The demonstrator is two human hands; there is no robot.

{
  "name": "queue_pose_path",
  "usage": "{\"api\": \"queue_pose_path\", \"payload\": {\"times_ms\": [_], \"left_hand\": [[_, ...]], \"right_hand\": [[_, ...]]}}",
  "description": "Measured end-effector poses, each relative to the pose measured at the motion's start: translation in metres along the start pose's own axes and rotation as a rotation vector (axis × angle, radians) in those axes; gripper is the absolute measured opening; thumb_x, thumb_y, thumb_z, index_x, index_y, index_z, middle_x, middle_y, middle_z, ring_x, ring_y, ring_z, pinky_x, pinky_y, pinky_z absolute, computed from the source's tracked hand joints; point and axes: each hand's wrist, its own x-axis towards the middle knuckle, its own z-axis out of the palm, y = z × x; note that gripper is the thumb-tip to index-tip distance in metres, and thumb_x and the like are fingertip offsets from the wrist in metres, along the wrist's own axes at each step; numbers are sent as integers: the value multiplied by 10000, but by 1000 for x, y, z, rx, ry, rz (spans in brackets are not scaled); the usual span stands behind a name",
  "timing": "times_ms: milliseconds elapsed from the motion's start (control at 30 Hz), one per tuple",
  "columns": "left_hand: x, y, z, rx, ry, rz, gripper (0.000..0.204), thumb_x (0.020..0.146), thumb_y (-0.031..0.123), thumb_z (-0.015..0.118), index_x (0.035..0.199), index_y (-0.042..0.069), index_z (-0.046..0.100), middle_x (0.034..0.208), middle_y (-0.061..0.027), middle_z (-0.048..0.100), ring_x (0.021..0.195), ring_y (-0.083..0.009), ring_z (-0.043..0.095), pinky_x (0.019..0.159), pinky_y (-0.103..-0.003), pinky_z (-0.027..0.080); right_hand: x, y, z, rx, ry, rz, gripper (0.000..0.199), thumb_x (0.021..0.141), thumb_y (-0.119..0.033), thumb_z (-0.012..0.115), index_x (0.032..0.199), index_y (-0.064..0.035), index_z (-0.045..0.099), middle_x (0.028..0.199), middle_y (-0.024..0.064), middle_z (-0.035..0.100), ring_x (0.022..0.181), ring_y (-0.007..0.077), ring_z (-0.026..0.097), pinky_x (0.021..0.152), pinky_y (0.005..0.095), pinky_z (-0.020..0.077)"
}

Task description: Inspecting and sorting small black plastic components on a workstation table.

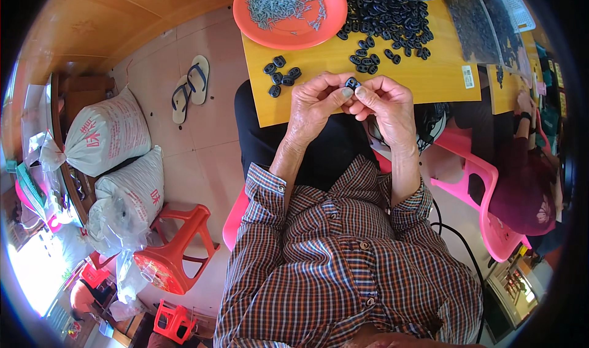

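My left hand (316, 103) and my right hand (386, 106) meet just over the near edge of a yellow wooden table (399, 72). Between their fingertips they pinch one small black oval part (352, 83). A small group of the same black parts (281, 75) lies on the table left of my left hand. A big heap of black parts (386, 11) spreads across the table beyond my hands. An orange plate (291, 34) holds a pile of thin grey metal pieces (285, 1).
Another person in a dark red top (521, 182) sits at the right on a pink plastic chair (485, 188). White sacks (107, 136), a red plastic stool (175, 250) and a pair of sandals (190, 87) are on the tiled floor at left.
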Motion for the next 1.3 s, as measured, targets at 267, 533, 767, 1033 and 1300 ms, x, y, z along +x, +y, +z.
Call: {"api": "queue_pose_path", "payload": {"times_ms": [267, 533, 767, 1033, 1300], "left_hand": [[1, 2, -1, 69, -44, 22, 220, 854, -30, 631, 1072, -24, 659, 857, -22, 622, 737, -94, 612, 674, -226, 531], [2, 5, -1, 176, -101, 21, 201, 855, -24, 632, 1053, -48, 655, 843, -49, 596, 699, -116, 623, 620, -232, 542], [3, 5, -1, 161, -138, 3, 189, 857, -24, 629, 1043, -48, 654, 848, -50, 601, 681, -112, 620, 625, -232, 544], [1, -1, 5, 77, -15, 63, 264, 873, -16, 615, 1135, 12, 635, 856, -7, 599, 729, -68, 582, 670, -219, 528], [1, 2, 5, 67, -65, -24, 308, 853, -44, 622, 1153, 19, 631, 836, -3, 573, 754, -72, 577, 697, -216, 536]], "right_hand": [[1, -2, -4, 6, -22, 70, 98, 883, -59, 623, 849, 31, 603, 758, 138, 671, 591, 150, 654, 510, 213, 539], [1, -3, -7, -20, -13, 97, 106, 874, -60, 634, 847, 37, 602, 763, 142, 673, 570, 143, 651, 481, 207, 536], [0, -2, -9, -53, -20, 106, 120, 876, -80, 640, 859, 35, 608, 770, 129, 675, 577, 141, 654, 475, 203, 527], [-5, -3, 6, -174, 54, -36, 150, 898, -111, 622, 933, 35, 619, 780, 94, 667, 629, 125, 639, 554, 212, 517], [-11, -1, 10, -422, 109, -138, 151, 926, -134, 579, 919, 16, 592, 746, 49, 632, 615, 84, 589, 554, 206, 482]]}}
